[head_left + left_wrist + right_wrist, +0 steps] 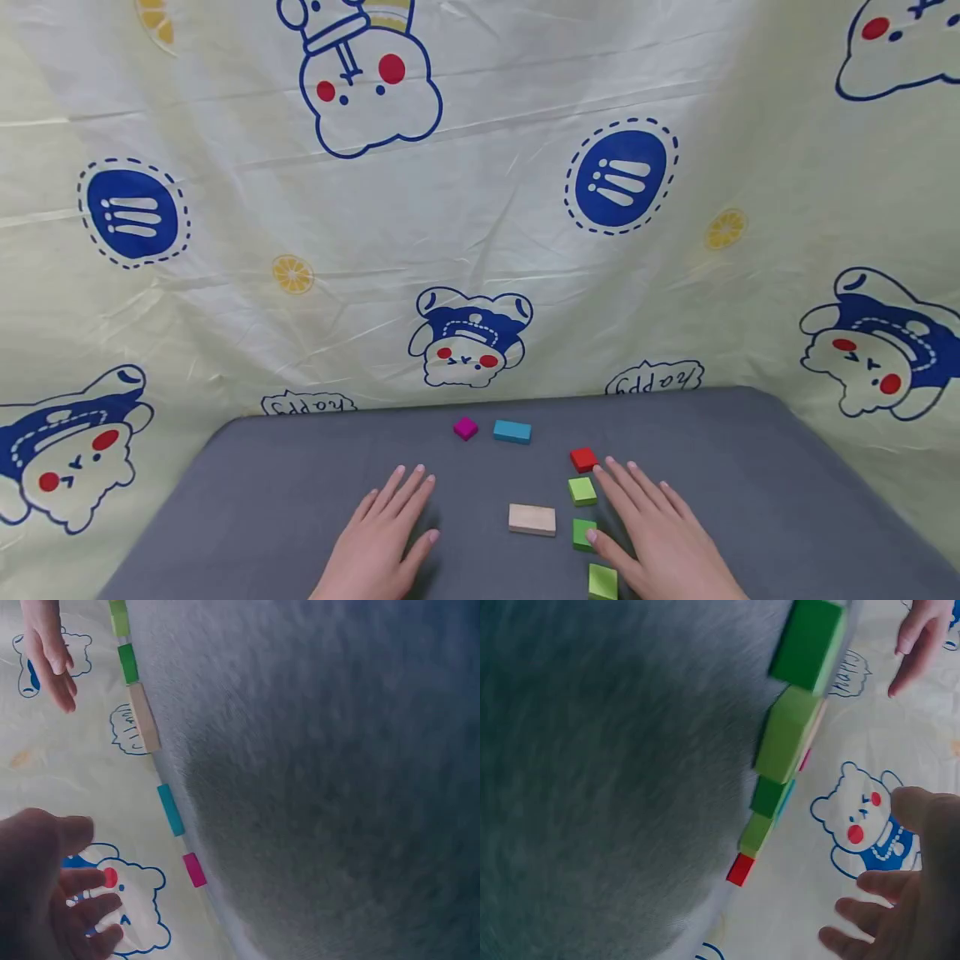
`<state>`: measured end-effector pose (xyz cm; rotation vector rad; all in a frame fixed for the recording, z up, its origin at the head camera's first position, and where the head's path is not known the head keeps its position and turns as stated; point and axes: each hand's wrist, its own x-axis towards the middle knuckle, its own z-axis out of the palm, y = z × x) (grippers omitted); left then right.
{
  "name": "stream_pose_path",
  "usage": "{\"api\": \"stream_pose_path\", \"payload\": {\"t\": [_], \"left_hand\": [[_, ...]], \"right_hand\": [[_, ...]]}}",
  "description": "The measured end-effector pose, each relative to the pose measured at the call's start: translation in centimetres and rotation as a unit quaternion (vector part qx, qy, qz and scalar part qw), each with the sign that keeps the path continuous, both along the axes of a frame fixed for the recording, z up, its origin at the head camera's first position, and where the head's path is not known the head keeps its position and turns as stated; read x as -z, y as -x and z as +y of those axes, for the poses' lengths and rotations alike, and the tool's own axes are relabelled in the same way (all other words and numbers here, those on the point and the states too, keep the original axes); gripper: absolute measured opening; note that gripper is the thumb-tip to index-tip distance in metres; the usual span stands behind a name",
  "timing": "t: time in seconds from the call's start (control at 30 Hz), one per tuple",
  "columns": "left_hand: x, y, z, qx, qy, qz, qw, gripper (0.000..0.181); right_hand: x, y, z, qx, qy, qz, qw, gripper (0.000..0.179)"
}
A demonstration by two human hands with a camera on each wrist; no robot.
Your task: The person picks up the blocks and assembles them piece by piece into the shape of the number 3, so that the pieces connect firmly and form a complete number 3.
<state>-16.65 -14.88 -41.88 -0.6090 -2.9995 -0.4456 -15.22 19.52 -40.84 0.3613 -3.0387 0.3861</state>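
Note:
My left hand [381,537] hovers over the left part of the grey table with its fingers straight, holding nothing. Nearest to it is a pale wooden block [532,520], lying flat to its right. Straight fingers show on my right hand [663,533] too, which is empty beside a column of small blocks. That column runs from a red block [583,460] through a light green block [582,492] and a green block [583,534] to another light green block [602,582]. The thumb overlaps the green block in the head view. A further dark green block [808,645] shows in the right wrist view.
Toward the table's back edge lie a magenta block [466,428] and a blue rectangular block [512,432], side by side with a small gap. The grey tabletop [285,492] ends at a white curtain [480,208] printed with cartoon bears and orange slices.

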Motion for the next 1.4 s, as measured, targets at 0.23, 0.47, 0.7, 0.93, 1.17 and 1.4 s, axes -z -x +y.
{"api": "stream_pose_path", "payload": {"t": [0.23, 0.47, 0.7, 0.93, 1.17, 1.4], "left_hand": [[0.0, 1.8, 0.8, 0.055, -0.065, 0.011, 0.9963, 0.053], [0.3, 2.7, 2.2, 0.095, -0.135, 0.001, 0.9863, 0.042], [-0.2, 3.9, 3.7, 0.095, -0.146, -0.049, 0.9836, 0.043], [0.3, 4.9, 4.9, 0.128, -0.155, -0.093, 0.9752, 0.043], [0.9, 5.9, 5.9, 0.139, -0.167, -0.114, 0.9694, 0.039], [1.8, 6.4, 7.3, 0.174, -0.166, -0.094, 0.9661, 0.038]], "right_hand": [[0.1, 1.1, 0.0, -0.033, 0.02, 0.075, 0.9964, 0.069], [0.7, 1.9, -0.1, -0.066, 0.061, 0.117, 0.989, 0.055], [0.3, 2.9, -0.3, -0.043, 0.163, 0.007, 0.9856, 0.041], [0.1, 3.5, -0.3, -0.058, 0.222, -0.047, 0.9721, 0.036], [0.4, 4.1, -0.2, -0.092, 0.241, -0.08, 0.9628, 0.039], [0.7, 4.5, 0.5, -0.126, 0.241, -0.093, 0.9578, 0.038]]}}
